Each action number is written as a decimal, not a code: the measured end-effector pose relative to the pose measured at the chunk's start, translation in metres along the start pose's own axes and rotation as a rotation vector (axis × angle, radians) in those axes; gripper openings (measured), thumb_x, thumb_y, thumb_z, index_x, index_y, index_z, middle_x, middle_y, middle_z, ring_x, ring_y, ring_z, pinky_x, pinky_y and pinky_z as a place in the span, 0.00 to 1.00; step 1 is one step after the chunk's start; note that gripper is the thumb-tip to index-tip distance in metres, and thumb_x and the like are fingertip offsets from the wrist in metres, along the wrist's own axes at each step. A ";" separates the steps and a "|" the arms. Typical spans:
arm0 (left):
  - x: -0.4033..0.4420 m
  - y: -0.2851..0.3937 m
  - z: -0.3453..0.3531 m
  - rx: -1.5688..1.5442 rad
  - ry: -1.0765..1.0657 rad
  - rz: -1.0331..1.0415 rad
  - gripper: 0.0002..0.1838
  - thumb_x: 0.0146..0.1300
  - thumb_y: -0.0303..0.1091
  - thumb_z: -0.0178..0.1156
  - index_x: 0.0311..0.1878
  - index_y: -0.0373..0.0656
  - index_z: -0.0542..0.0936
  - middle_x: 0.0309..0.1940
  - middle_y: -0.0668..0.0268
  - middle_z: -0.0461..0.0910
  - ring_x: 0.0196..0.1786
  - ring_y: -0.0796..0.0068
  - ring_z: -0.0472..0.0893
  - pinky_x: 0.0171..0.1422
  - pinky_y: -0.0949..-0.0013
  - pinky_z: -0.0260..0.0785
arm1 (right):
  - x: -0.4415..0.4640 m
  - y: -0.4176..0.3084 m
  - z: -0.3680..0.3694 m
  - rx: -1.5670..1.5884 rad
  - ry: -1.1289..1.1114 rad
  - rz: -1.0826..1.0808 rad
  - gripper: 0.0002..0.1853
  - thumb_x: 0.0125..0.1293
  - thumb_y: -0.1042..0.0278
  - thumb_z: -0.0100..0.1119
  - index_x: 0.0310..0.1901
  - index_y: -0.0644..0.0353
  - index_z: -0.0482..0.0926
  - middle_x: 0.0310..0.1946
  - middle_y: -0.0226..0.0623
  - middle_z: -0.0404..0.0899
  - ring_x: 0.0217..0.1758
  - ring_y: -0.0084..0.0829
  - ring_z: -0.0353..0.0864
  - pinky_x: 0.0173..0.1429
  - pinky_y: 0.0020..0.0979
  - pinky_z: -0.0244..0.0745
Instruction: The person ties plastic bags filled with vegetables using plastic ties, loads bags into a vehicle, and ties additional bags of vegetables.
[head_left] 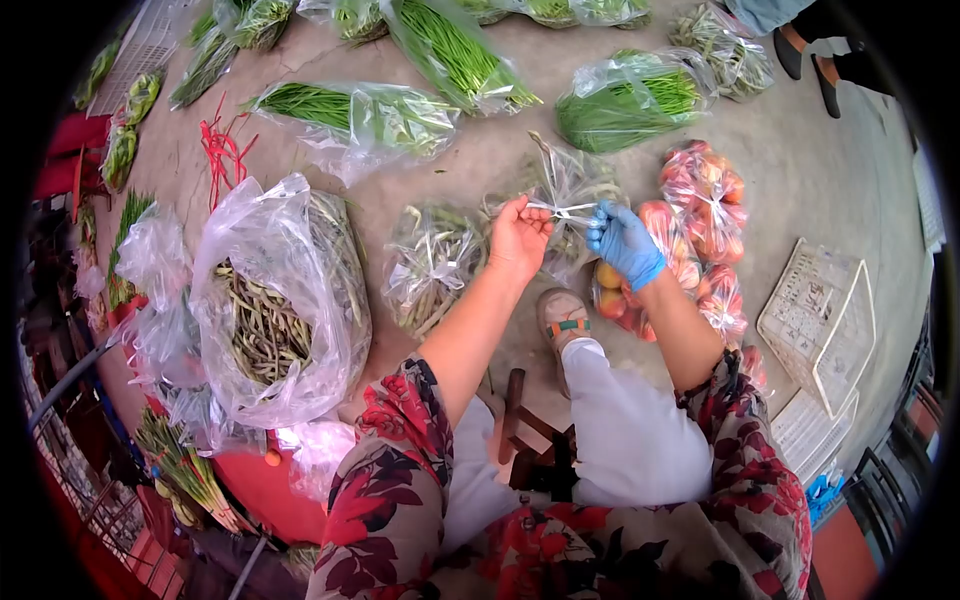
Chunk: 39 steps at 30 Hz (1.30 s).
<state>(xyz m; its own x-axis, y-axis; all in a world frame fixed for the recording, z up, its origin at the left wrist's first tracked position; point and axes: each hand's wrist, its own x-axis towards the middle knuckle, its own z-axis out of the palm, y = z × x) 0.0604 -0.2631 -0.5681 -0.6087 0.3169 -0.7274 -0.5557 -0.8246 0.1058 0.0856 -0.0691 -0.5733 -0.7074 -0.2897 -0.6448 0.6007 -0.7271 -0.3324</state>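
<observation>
My left hand (519, 237), bare, pinches one end of a white tie (566, 212) at the neck of a clear plastic bag of greenish pods (575, 180). On the other side, my right hand (624, 241), in a blue glove, has its fingers closed on the tie's other end. The tie runs across between both hands. Left of this bag lies a tied bag of similar pods (433, 262). Bags of red and orange tomatoes (712, 200) lie right of the gloved hand. A large open plastic bag (268, 320) holds more pods at the left.
Bagged green stalks (630, 100) lie across the top. Red strings (225, 150) are at upper left. A white plastic crate (815, 315) stands at the right. My shoe (563, 312) is below the bag. Another person's feet (825, 85) show at upper right.
</observation>
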 end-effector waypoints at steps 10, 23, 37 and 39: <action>-0.056 -0.017 0.017 1.632 -0.223 0.778 0.18 0.49 0.27 0.57 0.45 0.38 0.71 0.39 0.59 0.72 0.43 0.65 0.72 0.50 0.67 0.64 | 0.009 0.024 0.028 -1.835 0.023 -0.694 0.06 0.56 0.71 0.51 0.36 0.58 0.75 0.32 0.45 0.76 0.35 0.48 0.74 0.40 0.41 0.69; -0.093 0.087 -0.107 2.579 0.202 0.683 0.14 0.46 0.34 0.61 0.36 0.42 0.71 0.37 0.61 0.73 0.47 0.64 0.71 0.49 0.65 0.62 | 0.015 0.058 0.015 -1.830 -0.007 -0.691 0.04 0.56 0.71 0.56 0.33 0.60 0.76 0.29 0.45 0.74 0.33 0.47 0.74 0.38 0.40 0.70; -0.105 0.093 -0.103 1.698 0.403 0.598 0.08 0.57 0.29 0.51 0.38 0.37 0.66 0.26 0.47 0.74 0.32 0.44 0.74 0.37 0.52 0.65 | 0.024 0.042 0.012 -1.177 0.167 -0.566 0.03 0.60 0.73 0.56 0.33 0.63 0.76 0.23 0.27 0.71 0.28 0.20 0.69 0.34 0.25 0.66; -0.097 0.103 -0.102 1.449 0.525 0.724 0.09 0.60 0.31 0.51 0.39 0.37 0.66 0.27 0.47 0.74 0.30 0.45 0.74 0.35 0.54 0.65 | 0.022 0.036 0.028 -1.006 0.245 -0.466 0.04 0.62 0.71 0.54 0.32 0.61 0.76 0.22 0.24 0.70 0.26 0.16 0.65 0.30 0.22 0.63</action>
<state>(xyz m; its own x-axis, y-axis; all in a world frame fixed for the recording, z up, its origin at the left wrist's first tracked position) 0.1205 -0.4266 -0.5558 -0.8768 -0.3258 -0.3536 -0.4722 0.4447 0.7611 0.0817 -0.1194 -0.5801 -0.9148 0.0887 -0.3941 0.4029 0.1296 -0.9060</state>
